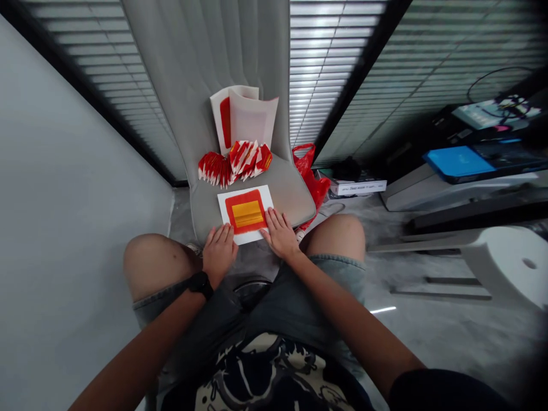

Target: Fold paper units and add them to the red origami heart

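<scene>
On the grey chair seat lies a white sheet of paper with a red block and a gold rectangle in its middle. A crease line runs across the gold part. My left hand rests on the sheet's near left corner, fingers stretched out. Along the right edge, my right hand lies flat with its fingers extended. Just behind the sheet sit red and white folded papers in a row. Larger curled sheets, white with red, lean on the chair's backrest.
A red plastic bag hangs beside the chair's right side. Farther right are a white box, a blue folder-like item and a white stool. A pale wall stands close on the left.
</scene>
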`<state>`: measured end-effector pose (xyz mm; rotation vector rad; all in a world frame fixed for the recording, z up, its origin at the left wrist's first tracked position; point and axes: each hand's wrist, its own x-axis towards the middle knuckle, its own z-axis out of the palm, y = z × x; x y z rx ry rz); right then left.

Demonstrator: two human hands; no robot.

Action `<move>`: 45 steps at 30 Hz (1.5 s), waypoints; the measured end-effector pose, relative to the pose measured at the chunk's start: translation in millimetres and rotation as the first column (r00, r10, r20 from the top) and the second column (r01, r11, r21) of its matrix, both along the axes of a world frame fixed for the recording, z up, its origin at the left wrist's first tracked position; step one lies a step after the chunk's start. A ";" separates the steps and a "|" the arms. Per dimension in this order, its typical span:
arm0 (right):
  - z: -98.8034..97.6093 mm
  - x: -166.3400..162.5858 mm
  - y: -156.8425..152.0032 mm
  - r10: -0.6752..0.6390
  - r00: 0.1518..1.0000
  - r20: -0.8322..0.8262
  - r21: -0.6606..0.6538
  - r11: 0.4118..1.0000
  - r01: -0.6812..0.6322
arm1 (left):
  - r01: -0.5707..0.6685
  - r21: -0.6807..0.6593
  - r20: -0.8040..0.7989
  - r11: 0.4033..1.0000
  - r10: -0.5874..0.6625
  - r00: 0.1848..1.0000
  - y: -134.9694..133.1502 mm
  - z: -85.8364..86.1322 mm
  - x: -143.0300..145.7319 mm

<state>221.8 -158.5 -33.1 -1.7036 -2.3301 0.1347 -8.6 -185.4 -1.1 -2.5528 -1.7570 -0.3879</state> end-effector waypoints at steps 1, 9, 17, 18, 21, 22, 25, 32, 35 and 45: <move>0.3 -0.6 -0.2 -0.003 1.000 -0.004 -0.003 1.000 0.003 | -0.017 0.022 0.004 1.000 0.017 1.000 0.5 2.9 5.3; 0.5 0.2 -0.7 -0.001 1.000 -0.021 0.011 1.000 0.001 | 0.161 -0.030 0.039 0.987 -0.159 0.986 1.6 0.9 58.9; 1.7 4.3 -0.7 0.016 0.998 -0.060 0.013 1.000 -0.015 | -0.003 -0.028 0.079 1.000 0.006 0.997 -9.0 -10.8 16.6; 1.9 4.9 -0.1 0.014 0.998 -0.062 0.012 1.000 -0.013 | -0.013 -0.020 0.086 1.000 0.015 0.996 -10.5 -11.2 13.3; 4.0 3.1 0.8 -0.002 0.998 -0.066 0.005 1.000 0.002 | -0.023 -0.015 0.100 1.000 0.024 0.995 -10.8 -11.2 10.6; 5.4 0.0 -0.5 -0.018 0.997 -0.070 -0.002 1.000 0.017 | -0.025 -0.019 0.100 0.999 0.027 0.995 -9.2 -10.0 11.1; 10.8 -18.8 -14.9 -0.144 0.986 -0.088 -0.030 0.989 0.142 | -0.029 -0.016 0.106 0.999 0.031 0.994 0.1 -1.5 13.9; 26.7 -54.8 -68.6 -0.305 0.939 -0.157 -0.020 0.952 0.306 | -0.135 0.000 0.171 0.991 0.133 0.976 7.3 7.7 37.2; 36.2 -33.2 -54.9 -0.167 0.973 -0.160 0.023 0.985 0.173 | -0.069 -0.025 0.139 0.997 0.072 0.988 4.9 -6.4 46.6; 25.7 14.1 -8.9 0.040 0.998 0.039 -0.079 0.996 -0.037 | 0.587 -0.042 0.033 0.808 -0.586 0.809 100.9 23.5 2.2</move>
